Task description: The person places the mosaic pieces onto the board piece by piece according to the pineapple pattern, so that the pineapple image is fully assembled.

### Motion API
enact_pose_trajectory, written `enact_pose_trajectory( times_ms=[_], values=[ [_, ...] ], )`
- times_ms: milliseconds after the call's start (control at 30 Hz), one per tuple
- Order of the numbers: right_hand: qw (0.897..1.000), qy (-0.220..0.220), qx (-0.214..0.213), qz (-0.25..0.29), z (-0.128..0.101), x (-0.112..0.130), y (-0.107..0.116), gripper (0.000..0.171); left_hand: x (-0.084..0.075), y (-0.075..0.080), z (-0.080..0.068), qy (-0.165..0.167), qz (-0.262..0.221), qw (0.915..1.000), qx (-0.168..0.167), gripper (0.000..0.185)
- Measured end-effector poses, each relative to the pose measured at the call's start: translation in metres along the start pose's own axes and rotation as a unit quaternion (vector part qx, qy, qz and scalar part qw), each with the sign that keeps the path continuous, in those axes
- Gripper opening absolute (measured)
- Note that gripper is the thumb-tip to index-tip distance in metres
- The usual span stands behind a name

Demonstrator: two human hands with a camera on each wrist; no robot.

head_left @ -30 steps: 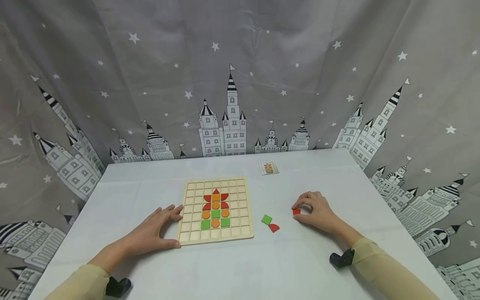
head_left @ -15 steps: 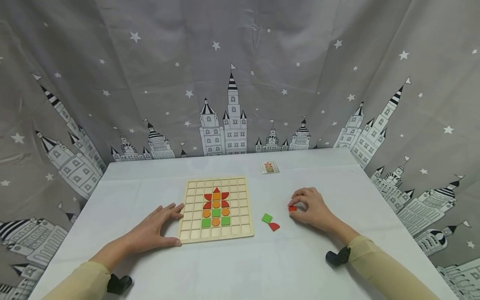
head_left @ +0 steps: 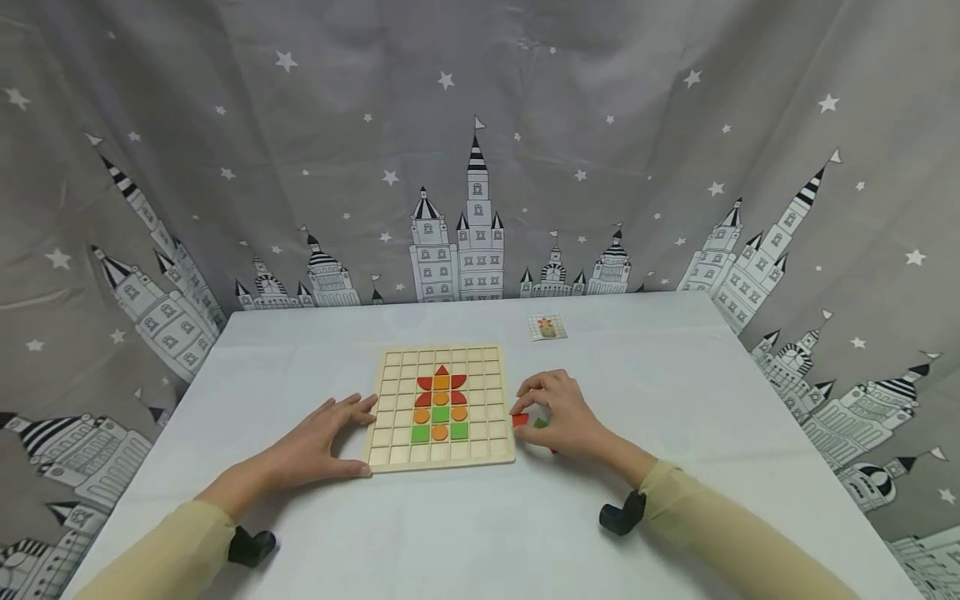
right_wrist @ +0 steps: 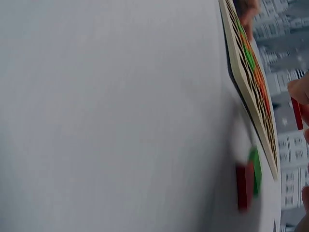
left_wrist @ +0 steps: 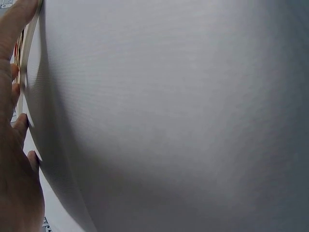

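In the head view a pale wooden grid board (head_left: 486, 417) lies on the white table. It bears red, orange and green tiles (head_left: 441, 414) stacked in a rocket-like figure. Against its left edge rest the thumb and fingertips of my left hand (head_left: 315, 446), spread apart. My right hand (head_left: 566, 417) pinches a red tile (head_left: 520, 420) between thumb and fingers, just right of the board. Beneath that hand a green square tile (head_left: 540, 423) is partly hidden. The right wrist view shows the loose green tile (right_wrist: 255, 169) beside a loose red tile (right_wrist: 244, 186).
A small picture card (head_left: 547, 327) with a similar figure on a grid lies behind the board, toward the right. The white table (head_left: 450, 533) ends at a grey curtain (head_left: 337, 108) printed with castles and stars.
My right hand has carried the red tile leftward across the table, over the loose green and red tiles, to near the board. My left hand stays at the board's edge.
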State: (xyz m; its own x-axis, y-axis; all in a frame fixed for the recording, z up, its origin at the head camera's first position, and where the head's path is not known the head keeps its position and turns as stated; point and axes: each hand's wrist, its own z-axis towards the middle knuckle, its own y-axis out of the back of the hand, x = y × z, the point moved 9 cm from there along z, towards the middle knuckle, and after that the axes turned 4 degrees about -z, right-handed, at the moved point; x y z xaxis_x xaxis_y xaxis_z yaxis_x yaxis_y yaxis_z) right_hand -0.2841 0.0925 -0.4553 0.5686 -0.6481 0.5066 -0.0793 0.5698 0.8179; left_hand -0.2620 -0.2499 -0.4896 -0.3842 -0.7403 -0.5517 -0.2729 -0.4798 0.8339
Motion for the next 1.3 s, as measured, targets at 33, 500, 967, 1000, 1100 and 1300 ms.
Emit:
enact_pose_trajectory(
  times_ms=[33,500,967,1000,1100,1300],
  values=[
    [1.000,0.008,0.002,0.003,0.002,0.006,-0.005,0.017,0.000,0.000,0.001,0.000,0.000,1.0000,0.002,0.087],
    [0.998,0.062,0.016,-0.013,0.018,0.060,-0.053,0.012,-0.002,-0.001,0.005,-0.001,-0.004,0.9999,0.012,0.086],
    [0.998,0.050,0.024,-0.026,0.022,0.065,-0.068,0.010,0.000,0.000,0.000,0.006,-0.008,0.9999,0.011,0.085],
    [0.998,0.049,0.025,-0.026,0.022,0.065,-0.069,0.010,0.000,0.000,-0.001,0.006,-0.008,0.9999,0.012,0.084],
    [0.998,0.044,0.027,-0.023,0.022,0.065,-0.069,0.011,-0.001,0.001,-0.002,0.004,-0.010,0.9999,0.011,0.084],
    [0.999,0.038,0.027,-0.017,0.021,0.063,-0.069,0.011,0.000,0.000,-0.001,0.001,-0.010,0.9999,0.010,0.084]
  ],
)
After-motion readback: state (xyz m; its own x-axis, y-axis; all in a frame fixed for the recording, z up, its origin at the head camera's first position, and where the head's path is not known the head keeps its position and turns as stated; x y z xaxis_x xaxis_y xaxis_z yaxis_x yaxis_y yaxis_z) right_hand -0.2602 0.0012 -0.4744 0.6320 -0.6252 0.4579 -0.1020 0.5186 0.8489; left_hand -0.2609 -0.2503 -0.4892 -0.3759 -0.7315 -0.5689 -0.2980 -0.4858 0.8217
